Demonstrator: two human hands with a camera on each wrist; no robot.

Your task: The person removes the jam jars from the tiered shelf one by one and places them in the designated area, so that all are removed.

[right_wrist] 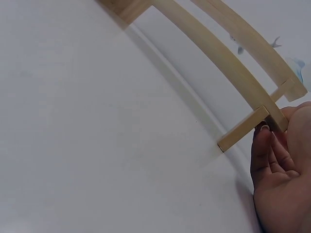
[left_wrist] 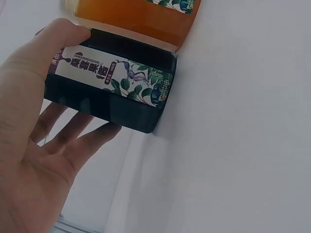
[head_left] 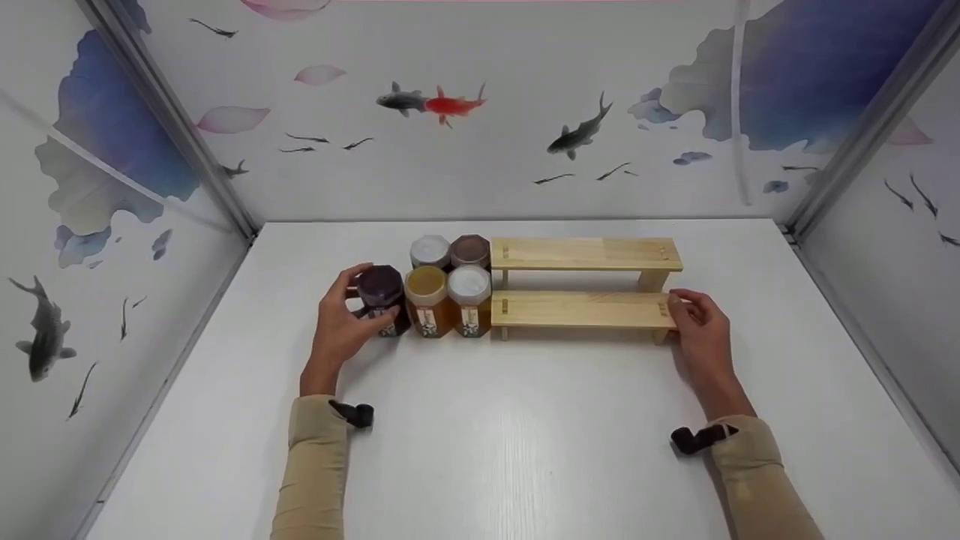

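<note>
The left hand [head_left: 341, 326] curls round a dark hexagonal jar [head_left: 381, 298] with a floral paper label, standing on the smooth white table [head_left: 480, 450] at the left end of a cluster of amber honey jars [head_left: 427, 300]. The right hand [head_left: 697, 330], fingers fairly straight, touches the end of the pale two-step wooden rack [head_left: 585, 307].
</note>
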